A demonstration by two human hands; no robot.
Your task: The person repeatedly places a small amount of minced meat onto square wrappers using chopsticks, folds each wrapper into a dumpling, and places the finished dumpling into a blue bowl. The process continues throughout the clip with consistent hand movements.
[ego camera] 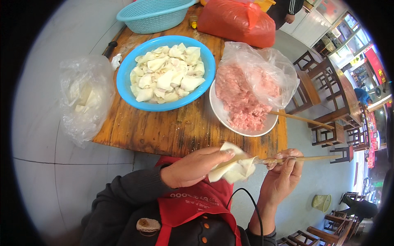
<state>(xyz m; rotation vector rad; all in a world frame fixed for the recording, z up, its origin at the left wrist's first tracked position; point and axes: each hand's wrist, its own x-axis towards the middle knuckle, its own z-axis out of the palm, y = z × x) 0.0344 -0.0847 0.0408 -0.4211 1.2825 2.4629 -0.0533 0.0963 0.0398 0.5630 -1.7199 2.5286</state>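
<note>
Several dough wrappers (232,172) rest in my left hand (200,164), its thumb lying over them. My right hand (286,169) grips a wooden chopstick (314,158) between thumb and fingers, and the tip reaches the wrappers. Both hands are just in front of the table's near edge. Beyond them, a white bowl (221,113) holds pink minced meat (243,95), partly covered by a clear plastic bag (271,77). A second wooden stick (301,119) sticks out of the meat to the right. Folded wontons (167,73) fill a blue plastic basket (123,89) to the left.
A clear bag of wrappers (86,98) lies at the wooden table's (154,132) left edge, near a black handle (111,47). Behind are an empty light-blue basket (154,18) and a red plastic bag (237,24). Wooden tables and stools (335,92) stand right. A person's hand (289,18) shows at the back.
</note>
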